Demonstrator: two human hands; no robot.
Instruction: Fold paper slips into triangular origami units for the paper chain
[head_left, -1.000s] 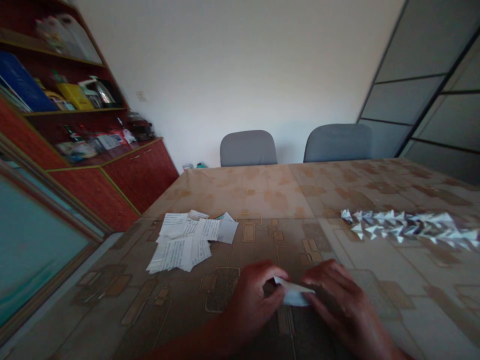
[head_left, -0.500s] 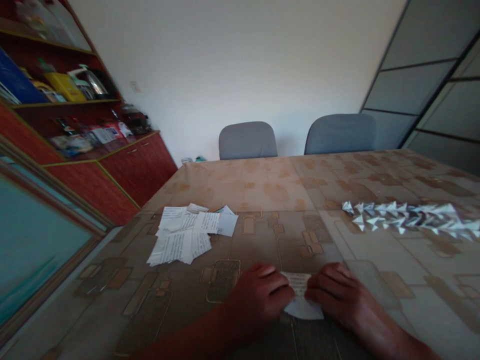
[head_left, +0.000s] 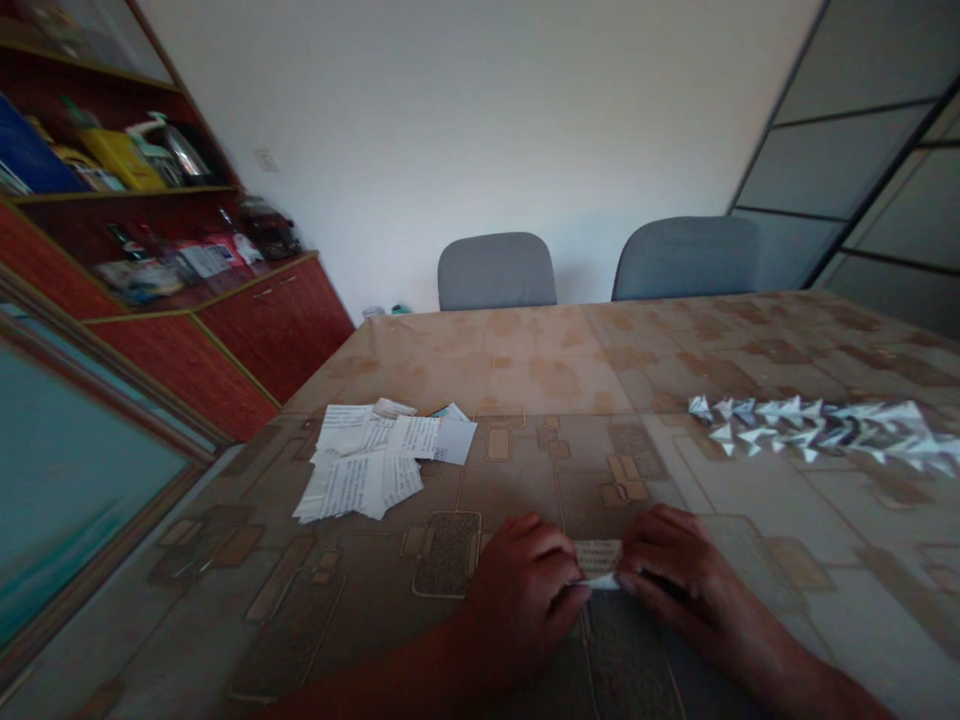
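A small piece of printed paper [head_left: 598,556] lies at the table's near edge between my hands, its near edge turned up in a white fold. My left hand [head_left: 525,590] pinches its left end, fingers curled, thumb at the fold. On the right end, my right hand [head_left: 679,570] grips the paper between thumb and fingers. The fingertips cover both ends of the fold. Left of the hands is a loose pile of printed paper pieces [head_left: 367,470]. At the right, folded pointed paper pieces [head_left: 817,428] stand in rows.
The table [head_left: 525,375] has a patterned cover. Two grey chairs [head_left: 495,272] [head_left: 686,258] stand at its far side by the wall. A red cabinet [head_left: 262,330] with shelves of bottles, a kettle and boxes is at the left.
The near part of the paper, flat and spread toward me before, is now folded up into a narrow white strip. Both hands have shifted slightly, and the view has tilted a little down.
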